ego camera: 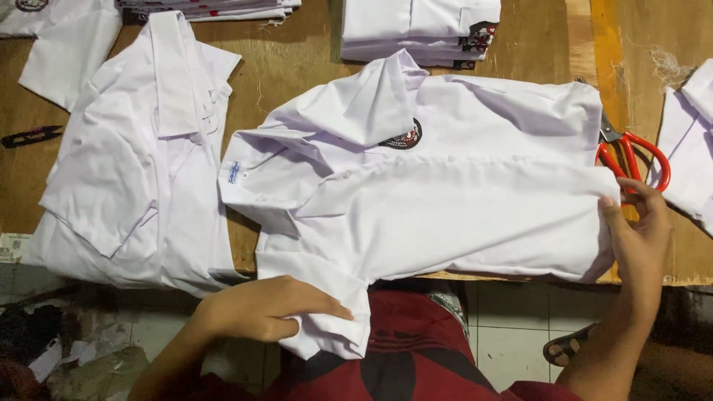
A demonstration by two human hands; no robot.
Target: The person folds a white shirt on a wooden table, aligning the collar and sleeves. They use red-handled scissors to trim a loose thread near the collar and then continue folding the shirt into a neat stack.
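A white short-sleeved shirt [445, 200] with a dark round chest badge lies sideways across the wooden table [290, 63], collar to the left. Its near sleeve hangs off the front edge over my lap. My left hand [260, 308] pinches that hanging sleeve, fingers closed on the cloth. At the right end, my right hand [639, 230] grips the shirt's bottom hem, thumb on top.
Another white shirt [134, 163] lies spread at the left. Folded white shirts [420, 30] are stacked at the back. Red-handled scissors [631, 160] rest just behind my right hand. Small black thread snips [30, 137] sit at the far left. More white cloth [691, 141] lies at the right edge.
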